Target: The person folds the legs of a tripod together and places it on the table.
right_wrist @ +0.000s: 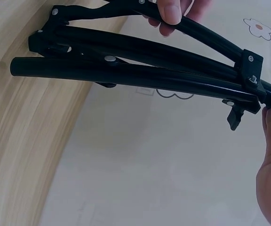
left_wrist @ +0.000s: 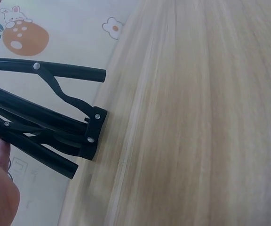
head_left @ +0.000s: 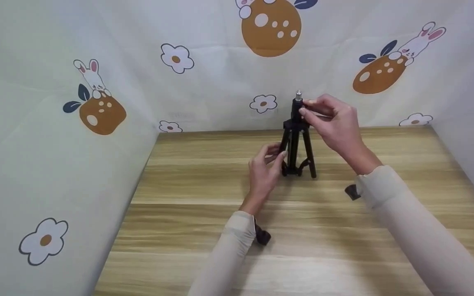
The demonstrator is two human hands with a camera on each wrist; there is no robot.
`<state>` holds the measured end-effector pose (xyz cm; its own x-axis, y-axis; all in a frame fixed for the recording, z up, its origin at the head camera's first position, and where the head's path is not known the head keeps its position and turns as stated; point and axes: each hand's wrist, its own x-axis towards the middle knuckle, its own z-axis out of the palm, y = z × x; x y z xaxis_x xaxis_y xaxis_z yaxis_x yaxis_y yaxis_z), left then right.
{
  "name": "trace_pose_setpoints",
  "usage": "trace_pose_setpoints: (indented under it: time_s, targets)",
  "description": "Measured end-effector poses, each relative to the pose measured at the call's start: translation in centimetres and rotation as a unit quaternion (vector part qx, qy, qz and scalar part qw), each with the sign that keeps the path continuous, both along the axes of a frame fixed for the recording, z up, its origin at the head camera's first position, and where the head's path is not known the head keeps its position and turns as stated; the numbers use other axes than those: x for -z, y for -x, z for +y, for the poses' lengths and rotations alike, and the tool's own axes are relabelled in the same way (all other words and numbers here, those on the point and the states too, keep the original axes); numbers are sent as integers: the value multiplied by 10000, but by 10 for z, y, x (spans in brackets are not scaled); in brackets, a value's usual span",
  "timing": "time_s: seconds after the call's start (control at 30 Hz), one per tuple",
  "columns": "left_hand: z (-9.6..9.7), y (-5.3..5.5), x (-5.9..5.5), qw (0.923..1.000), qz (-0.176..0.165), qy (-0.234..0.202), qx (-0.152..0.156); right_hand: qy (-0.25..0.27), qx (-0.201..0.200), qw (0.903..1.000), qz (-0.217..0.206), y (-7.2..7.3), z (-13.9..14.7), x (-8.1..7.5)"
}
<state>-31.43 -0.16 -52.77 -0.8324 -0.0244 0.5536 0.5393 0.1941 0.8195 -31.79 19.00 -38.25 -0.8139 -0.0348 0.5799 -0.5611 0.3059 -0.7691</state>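
Beyond the near part of the table (head_left: 171,246), the left hand (head_left: 263,168) has its fingers (right_wrist: 171,13) clamped on the left leg (head_left: 285,140) of a black tripod (head_left: 293,150), which is upright over the table's far part, between the hands. Farther up and to the right, the right hand (head_left: 339,122) pinches the top post (head_left: 297,108) just below its silver tip (head_left: 298,95). Its slim, smooth build suggests a light, stiff, slightly slippery thing, best held by the top post and a leg, away from the hinged braces (left_wrist: 63,95).

head: soft light; pale glare on near tabletop (head_left: 319,269), diffuse shadow left of right sleeve (head_left: 418,230) | left wrist: hazy, low contrast | right wrist: dimmer, cooler, thin highlights on black tripod (right_wrist: 140,75)
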Motion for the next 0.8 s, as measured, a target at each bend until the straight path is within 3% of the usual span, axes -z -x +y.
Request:
trace_pose_setpoints:
  time_s: [0.37,0.8]
  targets:
    - [0,3,0,9997,195,41,148,230,-206,9995,20,4,2,-3]
    - [4,5,1,9998,210,27,63,298,-180,9994,-59,4,4,0]
